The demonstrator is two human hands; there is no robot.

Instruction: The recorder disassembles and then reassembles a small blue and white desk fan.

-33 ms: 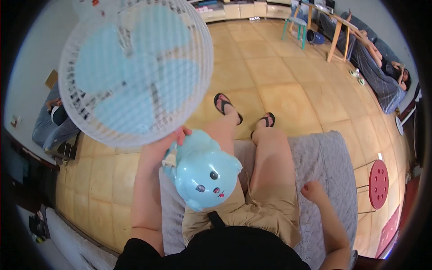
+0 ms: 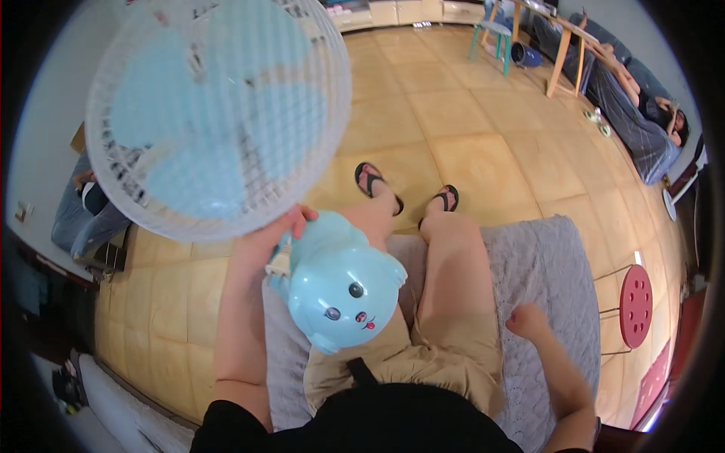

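Observation:
A light-blue electric fan (image 2: 283, 121) with a white wire grille leans up at the left, its blue blades showing through the mesh. Its rounded base (image 2: 343, 291), shaped like an animal's face, rests over my lap. My left hand (image 2: 291, 221) is closed round the neck between grille and base; part of its grip is hidden behind the fan. A pale plug (image 2: 279, 261) sits against the side of the base, just below those fingers. My right hand (image 2: 529, 323) is curled into a fist over the grey quilted cover (image 2: 540, 257) beside my thigh, with nothing visible in it.
A red round stool (image 2: 637, 306) stands at the right. Further off are a wooden table (image 2: 559, 60), a small chair (image 2: 495, 30) and a dark blue bin (image 2: 526, 54). One person (image 2: 655, 109) lies on a sofa at far right; another person (image 2: 94, 192) is at the left.
The fan's head has shifted slightly left and up in the picture, with my left hand still on its neck. My right fist stays in nearly the same spot.

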